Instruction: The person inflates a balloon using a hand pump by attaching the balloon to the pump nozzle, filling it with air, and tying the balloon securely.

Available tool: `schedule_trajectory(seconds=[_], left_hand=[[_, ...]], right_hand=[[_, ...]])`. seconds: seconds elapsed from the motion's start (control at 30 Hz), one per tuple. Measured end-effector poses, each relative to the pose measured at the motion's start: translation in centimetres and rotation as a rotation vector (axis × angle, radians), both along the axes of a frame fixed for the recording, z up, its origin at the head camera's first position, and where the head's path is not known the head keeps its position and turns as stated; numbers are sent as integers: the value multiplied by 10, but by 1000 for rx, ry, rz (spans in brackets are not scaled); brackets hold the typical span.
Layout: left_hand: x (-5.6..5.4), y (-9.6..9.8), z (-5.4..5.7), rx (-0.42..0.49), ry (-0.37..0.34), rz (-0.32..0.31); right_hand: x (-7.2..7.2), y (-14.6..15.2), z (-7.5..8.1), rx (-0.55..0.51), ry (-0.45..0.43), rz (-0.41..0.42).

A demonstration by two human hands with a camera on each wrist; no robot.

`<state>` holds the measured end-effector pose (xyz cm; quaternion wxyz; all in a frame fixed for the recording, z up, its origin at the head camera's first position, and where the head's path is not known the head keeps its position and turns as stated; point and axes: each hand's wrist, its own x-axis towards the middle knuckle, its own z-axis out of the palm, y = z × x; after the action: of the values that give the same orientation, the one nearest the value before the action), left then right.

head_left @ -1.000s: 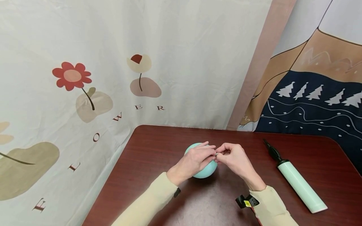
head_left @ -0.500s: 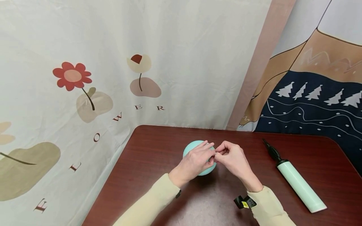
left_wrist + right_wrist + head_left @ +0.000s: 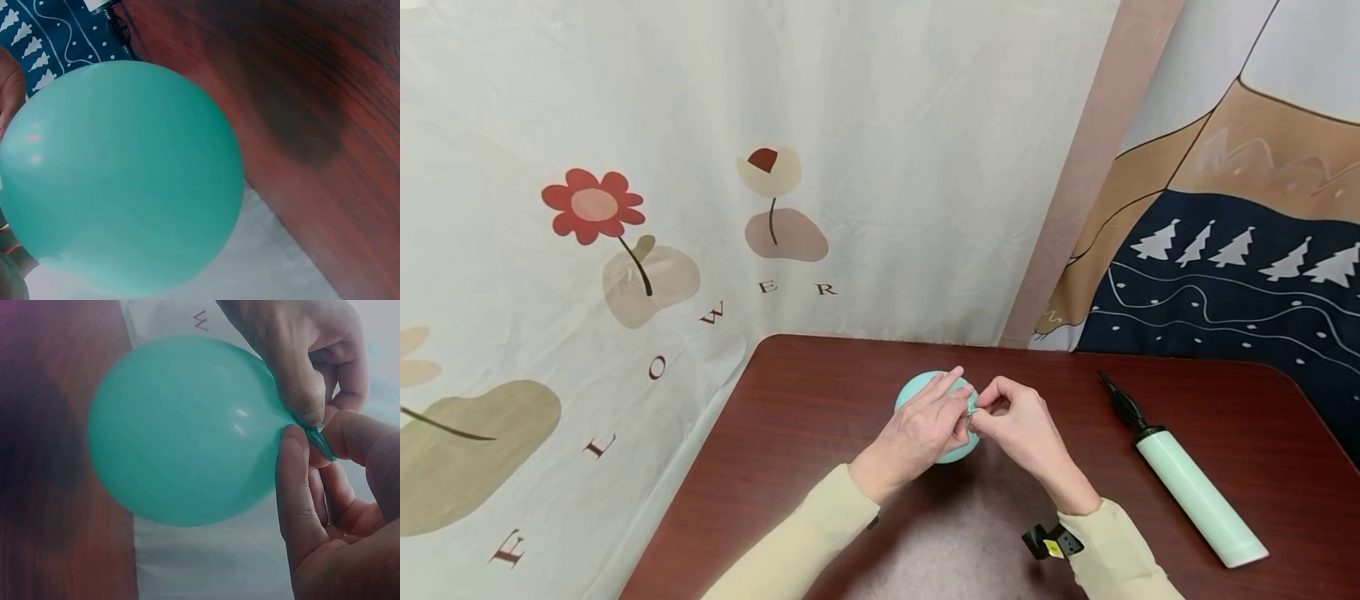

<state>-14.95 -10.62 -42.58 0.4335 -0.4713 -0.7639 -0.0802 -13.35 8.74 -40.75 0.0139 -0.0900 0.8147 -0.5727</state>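
Note:
An inflated teal balloon [image 3: 181, 431] is held up between both hands, its shadow falling on the table below. My left hand [image 3: 917, 425] lies over the balloon in the head view, some fingers extended, while its thumb and a finger pinch the neck. Right beside it, my right hand [image 3: 1018, 425] pinches the balloon's neck [image 3: 320, 444] near its end. The right wrist view shows the neck stretched and twisted between the fingertips of both hands. In the left wrist view, the round balloon [image 3: 125, 175] hides most of the fingers.
A pale green hand pump [image 3: 1198, 492] with a black nozzle [image 3: 1123, 404] lies on the right of the dark red-brown table [image 3: 797, 417]. A printed curtain [image 3: 887, 167] hangs along the far and left edges.
The balloon has risen slightly in view. My left fingers have shifted and spread more, and green neck now shows between the hands. My right hand stays nearly in place.

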Motion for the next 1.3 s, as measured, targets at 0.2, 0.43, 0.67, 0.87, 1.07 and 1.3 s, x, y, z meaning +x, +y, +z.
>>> schedule_trajectory(seconds=[0.2,0.43,0.67,0.87,1.07,1.3], left_hand=[[-2,-3,1,117,-67,-34],[1,-6,0,339,-275,-97],[3,2,0,338,-264,-144],[2,5,0,298,-146,-160],[2,6,-4,313,-174,-158],[3,2,-8,610,-586,-172]], right_hand=[[2,3,2,-55,-6,33],[7,8,5,-171,-78,63],[5,14,6,-189,-92,155],[2,21,7,-194,-134,251],[3,24,5,-160,-85,288],[12,27,-3,57,86,70]])
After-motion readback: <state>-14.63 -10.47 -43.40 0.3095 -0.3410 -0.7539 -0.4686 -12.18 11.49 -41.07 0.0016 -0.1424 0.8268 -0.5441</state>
